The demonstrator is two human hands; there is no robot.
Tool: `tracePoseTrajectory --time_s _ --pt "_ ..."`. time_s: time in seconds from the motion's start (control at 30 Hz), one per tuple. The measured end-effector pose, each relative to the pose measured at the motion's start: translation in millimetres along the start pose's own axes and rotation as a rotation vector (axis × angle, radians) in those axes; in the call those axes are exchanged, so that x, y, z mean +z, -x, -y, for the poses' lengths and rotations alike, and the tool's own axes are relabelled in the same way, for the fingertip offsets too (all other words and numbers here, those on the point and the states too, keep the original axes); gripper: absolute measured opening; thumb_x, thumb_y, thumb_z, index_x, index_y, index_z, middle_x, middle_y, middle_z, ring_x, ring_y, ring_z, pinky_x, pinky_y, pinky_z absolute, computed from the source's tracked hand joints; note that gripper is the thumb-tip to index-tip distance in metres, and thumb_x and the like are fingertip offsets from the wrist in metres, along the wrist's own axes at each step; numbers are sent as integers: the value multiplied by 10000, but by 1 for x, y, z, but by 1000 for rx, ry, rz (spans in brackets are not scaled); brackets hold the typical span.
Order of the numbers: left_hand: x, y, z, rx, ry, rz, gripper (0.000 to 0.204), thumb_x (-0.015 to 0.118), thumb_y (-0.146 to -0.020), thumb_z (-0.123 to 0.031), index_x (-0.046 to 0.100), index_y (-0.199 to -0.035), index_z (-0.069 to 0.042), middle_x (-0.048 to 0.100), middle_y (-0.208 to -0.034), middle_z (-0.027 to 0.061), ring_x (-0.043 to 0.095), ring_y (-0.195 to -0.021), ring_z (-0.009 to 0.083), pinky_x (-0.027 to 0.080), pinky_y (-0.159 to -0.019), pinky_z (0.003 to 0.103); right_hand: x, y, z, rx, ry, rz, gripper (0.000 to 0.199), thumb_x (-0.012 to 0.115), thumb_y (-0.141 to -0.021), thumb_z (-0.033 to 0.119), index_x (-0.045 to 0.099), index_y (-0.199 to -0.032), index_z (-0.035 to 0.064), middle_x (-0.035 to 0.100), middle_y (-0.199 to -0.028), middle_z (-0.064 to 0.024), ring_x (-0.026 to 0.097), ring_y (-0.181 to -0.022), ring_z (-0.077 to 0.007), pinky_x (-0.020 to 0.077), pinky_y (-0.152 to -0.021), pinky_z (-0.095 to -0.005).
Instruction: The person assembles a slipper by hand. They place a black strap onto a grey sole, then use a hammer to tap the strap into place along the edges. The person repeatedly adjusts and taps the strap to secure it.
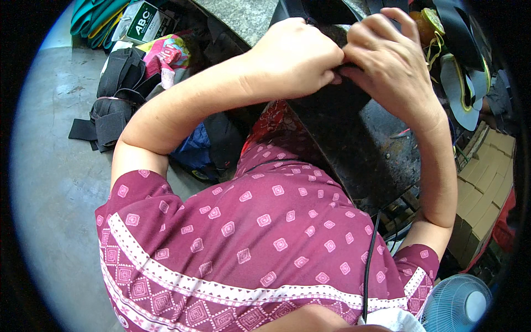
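Observation:
My left hand (301,58) and my right hand (384,61) meet above the dark work table (387,160). The left one is closed in a fist, its fingertips turned toward the right. Curled fingers of the right hand press together close beside it, nearly touching. Something dark shows between them, but the hands cover it and its kind cannot be made out. Black sheet-like material (326,108) lies beneath the hands, partly in shadow.
Bundles of black straps (119,83) and a white-and-green box (138,23) lie at the left. Grey shoe-sole-shaped pieces (459,91) and a cut green fruit (433,21) sit at the right. Cardboard (487,177) and a blue fan (456,301) stand lower right.

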State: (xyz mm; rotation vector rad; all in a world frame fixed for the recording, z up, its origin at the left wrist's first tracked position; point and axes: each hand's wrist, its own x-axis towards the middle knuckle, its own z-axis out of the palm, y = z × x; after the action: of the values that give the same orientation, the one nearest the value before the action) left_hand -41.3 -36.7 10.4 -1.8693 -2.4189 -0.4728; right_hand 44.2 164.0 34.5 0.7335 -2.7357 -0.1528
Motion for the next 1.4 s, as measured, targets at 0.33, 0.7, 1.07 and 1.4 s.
tracePoseTrajectory --time_s 0.33,0.7,1.07,1.4 --pt "-3 5 5 -84 310 -105 270 732 -918 -307 695 -879 -43 619 -716 124 631 -720 298 491 -677 376 18 27 -7 831 -1589 -151 323 765 -911 169 697 -1184 12 732 -1076 -55 678 -970 -124 528 -875 -273" --pt "-5 11 7 32 181 53 248 697 -936 -277 691 -938 -29 638 -724 132 655 -684 292 520 -665 409 35 27 -41 853 -1401 -268 368 743 -934 293 709 -1167 10 723 -1068 -62 671 -967 -128 527 -884 -279" --pt "-6 0 4 -63 502 109 387 752 -904 -299 650 -1141 -12 688 -868 189 689 -795 355 532 -719 393 36 54 -7 878 -1540 -457 275 722 -949 137 617 -1182 38 704 -1006 -37 659 -806 -117 532 -646 -268" --pt "-2 -2 14 -99 676 251 570 684 -950 -205 497 -1428 42 663 -1253 218 655 -1141 288 499 -985 373 48 43 14 1161 -1645 -523 279 796 -888 133 629 -1087 32 646 -813 -21 554 -543 -84 441 -479 -215"
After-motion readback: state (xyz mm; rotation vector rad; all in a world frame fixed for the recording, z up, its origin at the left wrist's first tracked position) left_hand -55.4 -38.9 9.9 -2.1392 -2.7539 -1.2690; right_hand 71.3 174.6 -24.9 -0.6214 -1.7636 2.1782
